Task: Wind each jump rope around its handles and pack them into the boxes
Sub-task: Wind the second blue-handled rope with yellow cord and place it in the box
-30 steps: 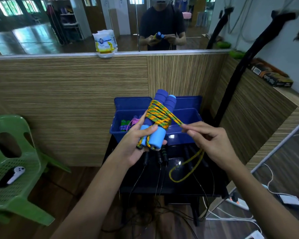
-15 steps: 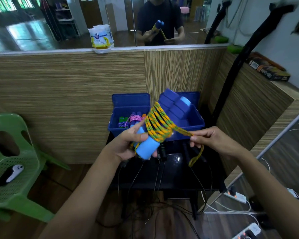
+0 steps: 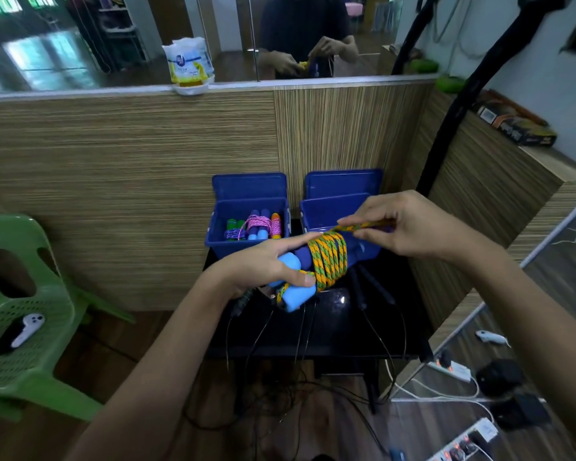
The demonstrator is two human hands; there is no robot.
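My left hand (image 3: 266, 264) grips a pair of blue jump rope handles (image 3: 295, 289) lying almost level above the black table. An orange and green rope (image 3: 328, 259) is coiled in many turns round them. My right hand (image 3: 409, 227) pinches the rope's loose end just above and to the right of the coil, over the right blue box (image 3: 316, 211). The left blue box (image 3: 220, 241) holds several wound jump ropes (image 3: 258, 224) with pink and purple cords. Whatever lies inside the right box is hidden by my hands.
Black rope handles and thin cords (image 3: 374, 294) hang off the black table (image 3: 333, 337). A green plastic chair (image 3: 30, 367) with a white controller (image 3: 25, 329) stands left. Power strips and cables (image 3: 453, 367) lie on the floor at right. A wood-panelled wall backs the boxes.
The handles have tipped from upright to nearly level. My right hand rose from below right of the bundle to above it, taking up the hanging slack of the rope.
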